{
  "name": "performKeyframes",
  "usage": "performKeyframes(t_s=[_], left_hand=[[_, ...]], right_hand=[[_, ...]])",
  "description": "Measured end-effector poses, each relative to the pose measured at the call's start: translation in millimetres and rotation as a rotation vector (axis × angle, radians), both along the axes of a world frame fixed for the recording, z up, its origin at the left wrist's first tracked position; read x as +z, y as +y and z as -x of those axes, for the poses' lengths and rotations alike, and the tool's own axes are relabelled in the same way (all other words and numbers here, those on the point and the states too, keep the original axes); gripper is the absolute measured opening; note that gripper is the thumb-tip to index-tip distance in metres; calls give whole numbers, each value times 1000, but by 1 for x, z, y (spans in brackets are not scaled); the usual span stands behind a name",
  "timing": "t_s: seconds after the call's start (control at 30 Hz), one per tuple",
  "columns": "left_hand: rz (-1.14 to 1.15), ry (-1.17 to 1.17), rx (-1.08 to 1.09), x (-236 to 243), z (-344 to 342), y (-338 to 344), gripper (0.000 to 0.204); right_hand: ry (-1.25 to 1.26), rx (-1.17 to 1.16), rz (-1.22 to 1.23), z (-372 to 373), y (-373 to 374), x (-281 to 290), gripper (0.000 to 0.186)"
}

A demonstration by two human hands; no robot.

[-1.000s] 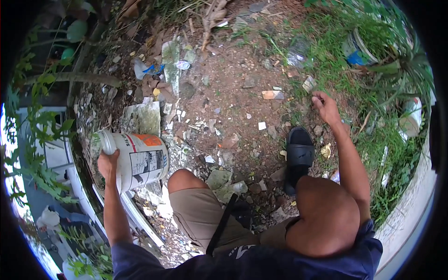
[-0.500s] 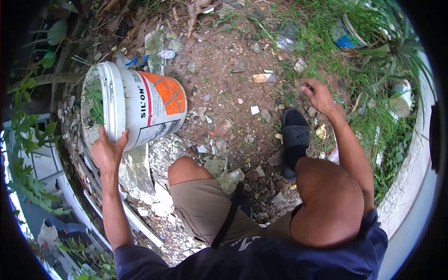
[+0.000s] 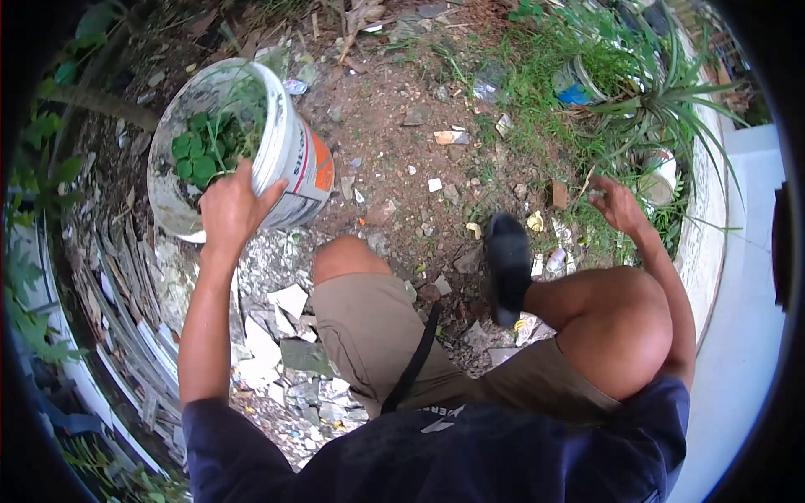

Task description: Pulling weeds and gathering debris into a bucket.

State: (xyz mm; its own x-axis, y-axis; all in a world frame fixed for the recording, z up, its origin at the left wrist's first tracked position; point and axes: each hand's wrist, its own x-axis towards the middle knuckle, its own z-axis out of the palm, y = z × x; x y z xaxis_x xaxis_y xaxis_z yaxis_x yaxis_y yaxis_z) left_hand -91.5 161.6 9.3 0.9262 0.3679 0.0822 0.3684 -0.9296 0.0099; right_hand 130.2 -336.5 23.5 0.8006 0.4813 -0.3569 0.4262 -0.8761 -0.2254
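Note:
A white plastic bucket (image 3: 289, 180) with an orange and grey label stands at the left, its mouth turned up toward me and leftward. Inside it are green leafy plants (image 3: 199, 151) and some grassy stems. My left hand (image 3: 233, 205) grips the bucket's near rim, thumb outside and fingers over the edge. Away to the right, my right hand (image 3: 619, 205) hovers over the weedy ground with its fingers loosely bent and apart. Nothing shows between them. A thin dry stem (image 3: 584, 183) and a small brown block (image 3: 558, 194) are close to its fingertips.
Broken tile pieces (image 3: 289, 300) and rubble cover the ground near my knee. My foot in a black sandal (image 3: 508, 268) rests on the dirt. At the right are grass, a spiky plant (image 3: 671, 105), a white container (image 3: 658, 178) and a low white wall (image 3: 700, 210). Wooden strips (image 3: 134, 335) lie at the left.
The bucket has swung from lying on its side to more upright, so its mouth and plants show. My left hand stays on its rim. My right hand has shifted right, beside the dry stem.

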Motion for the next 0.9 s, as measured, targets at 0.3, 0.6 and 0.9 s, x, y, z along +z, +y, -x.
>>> performKeyframes(t_s=[0.3,0.6,0.9], left_hand=[[56,108,60,5,-1,5,47],[418,171,64,4,-9,6,46],[558,283,297,12,-16,12,33]], right_hand=[[-2,697,166,-73,157,-75,27],[15,953,-365,-74,313,-256,28],[-18,972,-265,-25,359,-337,34]])
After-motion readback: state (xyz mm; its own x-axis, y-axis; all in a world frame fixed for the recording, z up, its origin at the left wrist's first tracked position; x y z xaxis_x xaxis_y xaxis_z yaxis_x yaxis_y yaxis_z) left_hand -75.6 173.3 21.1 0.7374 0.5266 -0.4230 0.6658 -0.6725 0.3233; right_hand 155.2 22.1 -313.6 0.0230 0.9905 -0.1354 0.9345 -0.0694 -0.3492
